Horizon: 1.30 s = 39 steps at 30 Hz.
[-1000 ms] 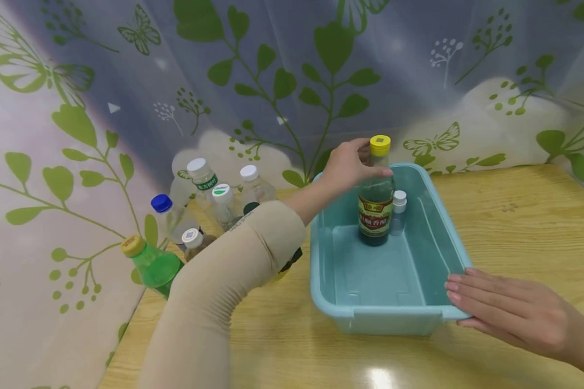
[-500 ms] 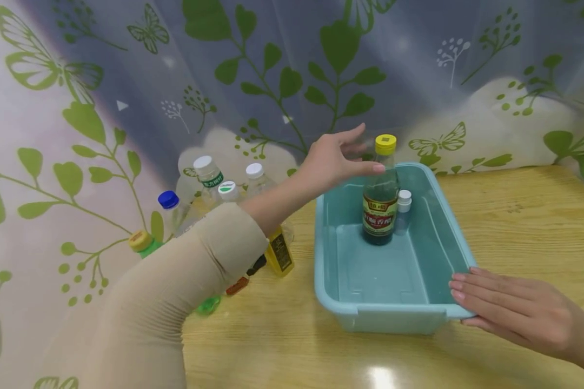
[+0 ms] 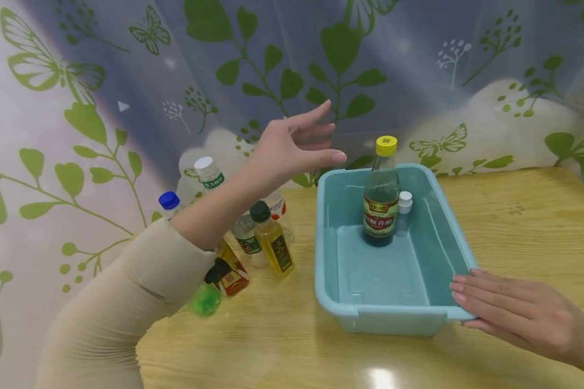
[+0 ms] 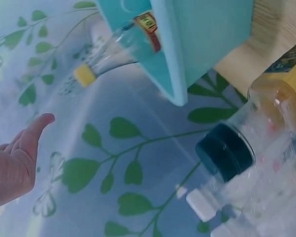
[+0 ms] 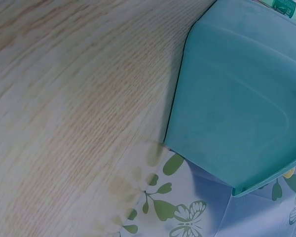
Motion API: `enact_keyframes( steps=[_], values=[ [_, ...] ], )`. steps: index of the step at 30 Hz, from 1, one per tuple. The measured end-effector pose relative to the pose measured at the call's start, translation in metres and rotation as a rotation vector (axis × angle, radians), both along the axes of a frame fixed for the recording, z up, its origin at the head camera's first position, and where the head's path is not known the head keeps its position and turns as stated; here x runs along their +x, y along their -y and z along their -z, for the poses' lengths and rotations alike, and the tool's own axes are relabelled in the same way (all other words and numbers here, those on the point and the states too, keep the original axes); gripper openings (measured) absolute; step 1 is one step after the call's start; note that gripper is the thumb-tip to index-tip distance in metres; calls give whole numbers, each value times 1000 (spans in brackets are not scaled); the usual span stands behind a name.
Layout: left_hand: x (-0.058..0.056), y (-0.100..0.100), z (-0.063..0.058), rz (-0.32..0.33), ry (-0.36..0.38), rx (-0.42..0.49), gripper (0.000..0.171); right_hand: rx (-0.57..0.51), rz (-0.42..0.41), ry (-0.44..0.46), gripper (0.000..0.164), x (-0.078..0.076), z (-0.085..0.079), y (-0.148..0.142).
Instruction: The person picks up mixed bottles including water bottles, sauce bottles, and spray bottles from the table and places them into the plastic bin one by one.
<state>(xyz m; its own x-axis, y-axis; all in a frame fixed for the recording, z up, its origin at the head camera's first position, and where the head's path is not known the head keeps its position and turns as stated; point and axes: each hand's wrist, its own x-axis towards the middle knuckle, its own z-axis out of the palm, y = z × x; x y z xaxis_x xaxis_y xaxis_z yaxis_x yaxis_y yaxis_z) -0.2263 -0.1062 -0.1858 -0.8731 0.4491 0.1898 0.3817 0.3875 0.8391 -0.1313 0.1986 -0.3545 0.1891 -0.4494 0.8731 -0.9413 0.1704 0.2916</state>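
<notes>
A light blue plastic basin point(image 3: 328, 254) stands on the table. Inside it, toward the back, a dark glass vinegar bottle point(image 3: 380, 216) with a yellow cap stands upright beside a small clear bottle point(image 3: 404, 208) with a white cap. My left hand point(image 3: 294, 146) is in the air left of the vinegar bottle, fingers spread and holding nothing; the left wrist view also shows that bottle's yellow cap point(image 4: 85, 75) apart from the fingers. Flat, with fingers together, my right hand point(image 3: 523, 310) rests on the basin's near right corner. In the right wrist view, only the basin's outer wall point(image 5: 237, 103) shows, not the hand.
Left of the basin, several bottles stand close together, partly behind my left arm. Among them are a yellow oil bottle point(image 3: 274, 246) with a dark cap and a blue-capped bottle point(image 3: 169, 201). A leaf-patterned curtain point(image 3: 418, 65) hangs behind the wooden table point(image 3: 530, 216).
My left hand has let go of the vinegar bottle and moved left, away from it, over the other bottles. The vinegar bottle stays in the basin. My right hand keeps its place.
</notes>
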Motion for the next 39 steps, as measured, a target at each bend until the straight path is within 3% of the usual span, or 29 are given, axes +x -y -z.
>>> enact_keyframes(
  steps=[9, 15, 18, 22, 26, 29, 33, 39],
  values=[
    [25, 33, -7, 23, 20, 130, 71, -15, -4, -2, 27, 4, -6, 6],
    [24, 61, 0, 46, 70, 321, 69, -13, 6, 2, 27, 2, 2, 1],
    [22, 73, 5, 32, 106, 357, 66, 0, 16, 12, 28, 2, 3, 0],
    [21, 82, 13, -6, 121, 259, 66, 26, 31, 29, 29, 3, 1, -1],
    [21, 87, 23, -89, 136, 118, 64, 12, 18, 20, 28, 4, -4, 2],
    [21, 90, 31, -145, 152, 73, 63, -3, 4, 14, 28, 3, -7, 5],
    [19, 97, 44, -184, 122, 30, 62, -9, 3, 1, 28, 2, -9, 8],
    [13, 104, 67, -220, 92, -175, 69, -21, -2, -23, 28, 1, -10, 8]
  ],
)
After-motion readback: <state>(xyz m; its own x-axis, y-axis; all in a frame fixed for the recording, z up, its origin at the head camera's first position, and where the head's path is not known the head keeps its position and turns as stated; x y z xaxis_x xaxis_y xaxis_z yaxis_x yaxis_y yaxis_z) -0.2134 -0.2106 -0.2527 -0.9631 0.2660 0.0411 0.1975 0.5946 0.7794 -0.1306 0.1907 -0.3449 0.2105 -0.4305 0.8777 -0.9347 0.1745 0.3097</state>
